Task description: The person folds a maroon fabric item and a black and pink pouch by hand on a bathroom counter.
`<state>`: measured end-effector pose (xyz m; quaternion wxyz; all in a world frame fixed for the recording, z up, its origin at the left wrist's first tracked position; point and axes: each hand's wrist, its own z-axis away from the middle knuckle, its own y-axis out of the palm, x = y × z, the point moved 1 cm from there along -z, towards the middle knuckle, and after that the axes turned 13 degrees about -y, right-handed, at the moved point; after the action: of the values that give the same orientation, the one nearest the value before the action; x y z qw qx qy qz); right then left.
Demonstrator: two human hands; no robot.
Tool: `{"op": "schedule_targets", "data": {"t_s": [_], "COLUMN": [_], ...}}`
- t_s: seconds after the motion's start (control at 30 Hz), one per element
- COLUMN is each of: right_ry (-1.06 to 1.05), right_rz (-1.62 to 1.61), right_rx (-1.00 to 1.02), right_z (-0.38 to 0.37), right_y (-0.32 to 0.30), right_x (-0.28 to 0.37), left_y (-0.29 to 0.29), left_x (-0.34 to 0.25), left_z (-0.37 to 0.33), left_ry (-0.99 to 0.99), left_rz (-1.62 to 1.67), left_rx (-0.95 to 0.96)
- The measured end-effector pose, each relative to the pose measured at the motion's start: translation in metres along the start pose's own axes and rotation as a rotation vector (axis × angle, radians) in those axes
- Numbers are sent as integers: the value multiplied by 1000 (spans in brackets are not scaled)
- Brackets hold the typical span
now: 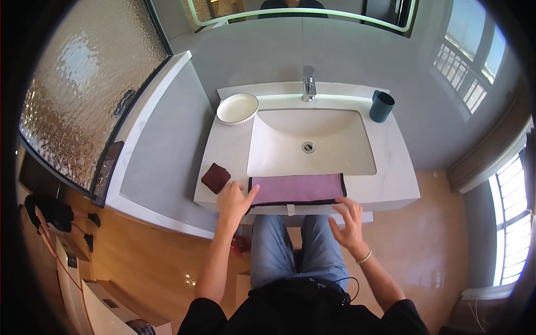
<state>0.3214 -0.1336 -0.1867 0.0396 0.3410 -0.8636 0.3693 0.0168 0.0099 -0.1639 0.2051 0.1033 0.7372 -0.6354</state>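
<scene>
A purple cloth (296,188) with black edging lies folded into a long strip along the front of the white counter, and a small pale tag hangs from its front edge. My left hand (231,202) is at the cloth's left end, thumb stretched toward its edge and away from the fingers. By the cloth's right front corner is my right hand (350,224), its fingers spread and slightly bent; whether the fingertips touch the cloth is unclear. Neither hand appears to hold anything. Just beyond my left hand lies a small dark red folded cloth (216,178).
Behind the purple cloth is a white sink basin (312,159) with a chrome faucet (309,89). A white bowl (238,108) stands at the back left, a dark teal mug (381,106) at the back right. A low partition (167,145) borders the left. Another person (53,215) bends over far left.
</scene>
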Motion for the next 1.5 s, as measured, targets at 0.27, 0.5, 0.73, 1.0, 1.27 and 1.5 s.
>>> {"op": "schedule_targets", "data": {"t_s": [0.27, 0.5, 0.73, 1.0, 1.27, 1.5], "right_ry": [470, 911, 877, 921, 889, 816], "right_rz": [-284, -554, -504, -454, -368, -558], "right_rx": [-80, -234, -200, -150, -93, -166], "right_z": [151, 206, 219, 219, 223, 198], "right_y": [41, 61, 61, 57, 63, 46], "right_x": [39, 21, 15, 12, 15, 11], "left_y": [7, 11, -6, -11, 23, 52], "left_x": [-8, 14, -20, -97, -125, -78], "left_z": [-1, -20, -21, 0, 26, 17], "left_ry": [-119, -274, -294, 51, -47, 467], "left_rz": [44, 458, 392, 300, 561, 278], "left_rx": [158, 305, 524, 355, 755, 204]}}
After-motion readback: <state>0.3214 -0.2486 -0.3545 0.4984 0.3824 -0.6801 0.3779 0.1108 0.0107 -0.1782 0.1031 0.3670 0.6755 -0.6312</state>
